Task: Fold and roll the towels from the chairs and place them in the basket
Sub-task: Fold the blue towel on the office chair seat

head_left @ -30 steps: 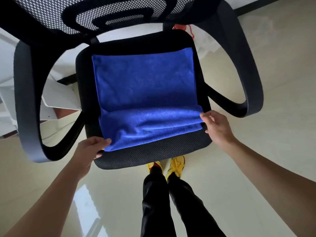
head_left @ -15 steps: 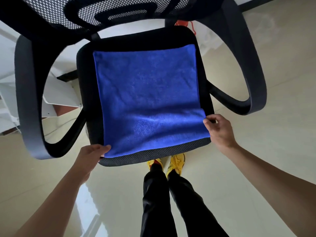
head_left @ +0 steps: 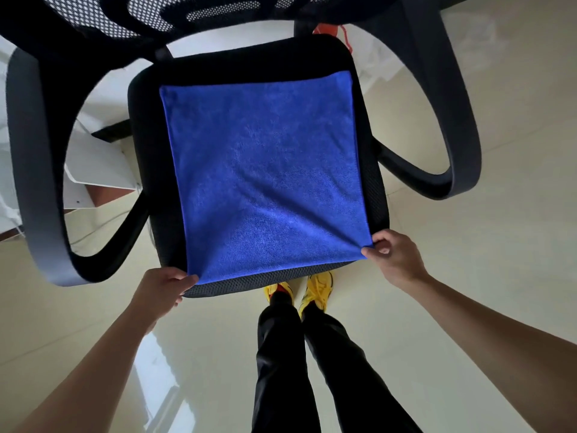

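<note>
A blue towel (head_left: 265,170) lies spread nearly flat on the black seat of an office chair (head_left: 256,57). My left hand (head_left: 162,287) pinches the towel's near left corner at the seat's front edge. My right hand (head_left: 395,254) pinches the near right corner, just past the seat's front right corner. Creases fan out from both pinched corners across the near part of the cloth. No basket is in view.
The chair's grey armrests curve out on the left (head_left: 34,170) and on the right (head_left: 452,126); its mesh back (head_left: 187,10) fills the top. My legs and yellow shoes (head_left: 318,285) stand under the seat's front. White furniture (head_left: 96,164) sits behind left on the glossy floor.
Both hands have drawn the towel's near edge toward me, so the fold lying across the seat has opened out and the towel now lies spread. The hands have moved apart and nearer.
</note>
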Tool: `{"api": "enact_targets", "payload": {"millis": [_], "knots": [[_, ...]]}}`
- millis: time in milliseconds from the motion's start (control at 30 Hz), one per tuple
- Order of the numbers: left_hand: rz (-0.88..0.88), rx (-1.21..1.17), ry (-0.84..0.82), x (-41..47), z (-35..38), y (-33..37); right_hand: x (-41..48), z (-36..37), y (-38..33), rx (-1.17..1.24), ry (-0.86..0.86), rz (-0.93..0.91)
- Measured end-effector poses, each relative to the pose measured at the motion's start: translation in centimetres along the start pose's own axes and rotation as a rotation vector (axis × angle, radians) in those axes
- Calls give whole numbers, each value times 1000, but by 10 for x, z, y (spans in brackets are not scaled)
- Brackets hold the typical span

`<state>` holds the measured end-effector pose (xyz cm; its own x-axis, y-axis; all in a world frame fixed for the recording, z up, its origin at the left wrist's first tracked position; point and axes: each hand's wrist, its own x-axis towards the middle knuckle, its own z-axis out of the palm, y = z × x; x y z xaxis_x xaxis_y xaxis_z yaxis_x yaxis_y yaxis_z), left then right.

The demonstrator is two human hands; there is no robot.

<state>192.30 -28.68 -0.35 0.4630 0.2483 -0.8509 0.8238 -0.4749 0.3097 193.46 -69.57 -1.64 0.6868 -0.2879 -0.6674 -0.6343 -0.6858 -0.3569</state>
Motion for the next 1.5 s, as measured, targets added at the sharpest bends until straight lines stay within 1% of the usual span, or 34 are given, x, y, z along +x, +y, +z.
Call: {"api": "enact_targets", "payload": {"millis": [167,233,300,433,567,633,667,733,767,800,833,867,900,967,1000,1033,1067,1100,1133,1167,1200,1233,1267,1300,1333,1400,1433,1467,1500], "knots": [[-11,195,45,3,-1,2,-2,-1,-16,-126,-13,34],[2,291,60,0,0,7,-3,-1,-20,-199,6,45],[46,344,89,-3,2,15,-4,0,-24,-199,43,40],[92,199,161,-2,6,25,-5,7,-32,-75,70,34],[43,304,141,3,2,18,0,6,-29,-83,56,172],[12,315,138,2,-1,18,0,0,-32,-115,39,182],[0,325,160,1,-1,20,-3,-3,-35,-148,63,140],[37,382,304,-4,0,28,-7,-3,-39,-246,208,-66],[97,402,391,-6,2,35,-11,-2,-45,-247,282,-197],[183,376,438,-7,6,43,-12,2,-55,-199,320,-307],[261,322,422,-5,12,53,-11,10,-67,-116,284,-366],[317,260,344,-2,20,62,-10,18,-82,-13,182,-364],[335,212,236,1,28,70,-9,27,-97,100,34,-304],[277,107,48,10,40,77,-6,41,-119,399,-256,-95],[241,53,16,14,43,76,-3,42,-122,510,-331,14],[214,28,24,17,41,73,2,40,-119,571,-329,83],[195,40,43,18,38,69,7,34,-112,630,-268,129],[179,78,63,18,34,65,11,24,-102,676,-167,155],[172,122,84,17,29,63,18,15,-93,713,-43,172],[182,161,99,16,25,64,23,9,-84,687,83,158],[204,180,116,17,22,69,26,4,-85,615,192,111],[243,177,131,20,20,79,27,4,-92,519,252,47],[282,153,135,27,18,93,29,6,-103,481,260,-33],[321,98,114,34,17,109,29,13,-120,504,189,-87],[343,26,70,43,17,127,31,21,-140,559,66,-107],[325,-119,-32,60,17,162,37,33,-177,604,-279,-47],[298,-167,-59,68,16,174,46,32,-188,606,-403,-5],[272,-184,-63,77,12,184,59,28,-195,632,-447,26],[258,-187,-47,86,6,189,74,17,-196,701,-405,42]]}}
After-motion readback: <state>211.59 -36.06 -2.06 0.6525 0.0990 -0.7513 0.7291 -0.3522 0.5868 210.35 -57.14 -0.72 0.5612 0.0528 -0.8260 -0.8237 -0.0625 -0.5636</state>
